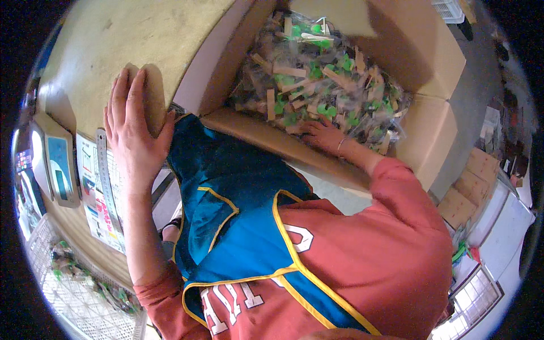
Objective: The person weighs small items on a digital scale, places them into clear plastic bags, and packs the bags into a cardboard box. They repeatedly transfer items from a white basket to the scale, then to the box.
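Note:
My left hand (138, 123) lies palm down on the pale yellowish tabletop (140, 29), fingers slightly spread and thumb out to the side, holding nothing. Inside a large open cardboard box (263, 136), my right hand (321, 134) reaches over the near wall and touches a heap of clear plastic bags (340, 93). Flat wooden pieces (289, 71) and bright green round plastic parts (326, 110) show in the heap. The fingertips of this hand sink among the bags, so whether it grips one is hidden.
Left of my left hand are a metal ruler (104, 170), a printed sheet (91, 191) and what looks like a digital scale (63, 170). A white plastic basket (85, 293) with green and wooden pieces stands lower left. Cardboard cartons (469, 187) are stacked at the right.

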Demonstrator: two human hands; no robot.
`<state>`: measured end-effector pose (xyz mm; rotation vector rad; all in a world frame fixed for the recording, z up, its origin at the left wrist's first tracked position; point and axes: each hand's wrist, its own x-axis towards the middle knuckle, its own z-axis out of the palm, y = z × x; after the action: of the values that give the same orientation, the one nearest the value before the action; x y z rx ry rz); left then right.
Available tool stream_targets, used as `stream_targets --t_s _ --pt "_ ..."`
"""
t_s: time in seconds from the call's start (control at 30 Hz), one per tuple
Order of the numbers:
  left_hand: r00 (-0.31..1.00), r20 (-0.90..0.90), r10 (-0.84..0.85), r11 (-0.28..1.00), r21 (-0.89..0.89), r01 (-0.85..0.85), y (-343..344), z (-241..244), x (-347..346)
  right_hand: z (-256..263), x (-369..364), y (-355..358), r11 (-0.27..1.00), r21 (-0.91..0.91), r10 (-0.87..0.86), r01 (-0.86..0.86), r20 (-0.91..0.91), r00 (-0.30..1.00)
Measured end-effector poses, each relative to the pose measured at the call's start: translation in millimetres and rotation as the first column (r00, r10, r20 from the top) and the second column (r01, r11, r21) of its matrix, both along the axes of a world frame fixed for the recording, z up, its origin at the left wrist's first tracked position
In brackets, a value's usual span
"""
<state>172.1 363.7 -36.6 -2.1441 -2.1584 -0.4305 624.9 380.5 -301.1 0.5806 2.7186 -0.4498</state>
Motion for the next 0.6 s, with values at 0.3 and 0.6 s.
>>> stream_targets --t_s 0.3,0.6 --pt "1.000 -0.005 0.017 1.000 -0.012 -0.017 0 1 0 26 17 42 0.232 -0.811 -0.855 0.536 0.092 0.510" --pt "1.000 -0.009 0.003 1.000 0.005 -0.003 0 1 -1 -2 -22 48 0.946 -0.002 -0.324 0.324 -0.001 0.946"
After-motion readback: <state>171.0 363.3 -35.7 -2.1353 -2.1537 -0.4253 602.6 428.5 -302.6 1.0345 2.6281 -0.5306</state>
